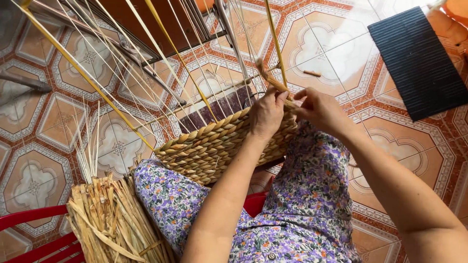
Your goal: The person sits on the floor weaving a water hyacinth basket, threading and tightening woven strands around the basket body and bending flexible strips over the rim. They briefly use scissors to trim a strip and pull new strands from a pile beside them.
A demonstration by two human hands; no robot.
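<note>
A half-woven straw basket (pixel 214 143) rests on my lap, between knees in purple floral fabric. Its braided wall runs from lower left to upper right, and many thin upright stakes (pixel 161 53) fan out above it. My left hand (pixel 267 113) sits on the basket's rim and pinches a twisted straw strand (pixel 267 75) beside a stake. My right hand (pixel 319 108) is just to its right, fingers closed on the same strand at the rim. Both hands touch the weave at the basket's right end.
A bundle of dried straw (pixel 109 219) lies at my left knee, over a red plastic chair (pixel 29 229). A dark ribbed mat (pixel 419 58) lies on the patterned tile floor at upper right. Metal furniture legs (pixel 146 68) stand behind the basket.
</note>
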